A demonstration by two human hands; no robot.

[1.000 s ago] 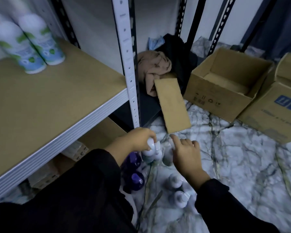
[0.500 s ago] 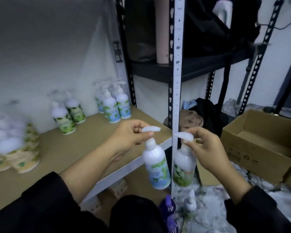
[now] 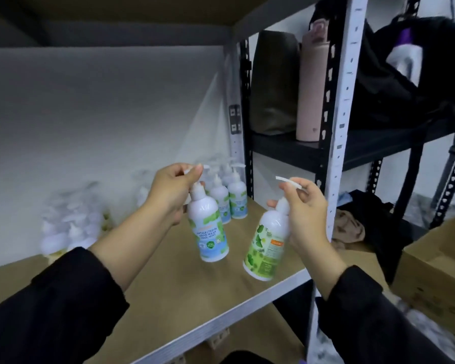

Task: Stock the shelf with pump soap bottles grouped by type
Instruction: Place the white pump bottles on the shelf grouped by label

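Left hand [image 3: 174,191] fingers curled round pump neck of blue bottle [image 3: 210,232], hanging above shelf [image 3: 168,279]. Right hand [image 3: 307,208] pinches pump neck of green bottle [image 3: 267,248], tilted over shelf front edge. Blue group [image 3: 229,200] stands at back right; blurred group [image 3: 71,232] at left. Risk: neck-only hold lets bottles swing, slip; green one could fall off front edge; setting either in wrong group mixes types.

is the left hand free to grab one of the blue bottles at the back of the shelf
Probably not yet: the left hand already grips a blue bottle by its pump. The shelf in front of the back bottles looks open, though.
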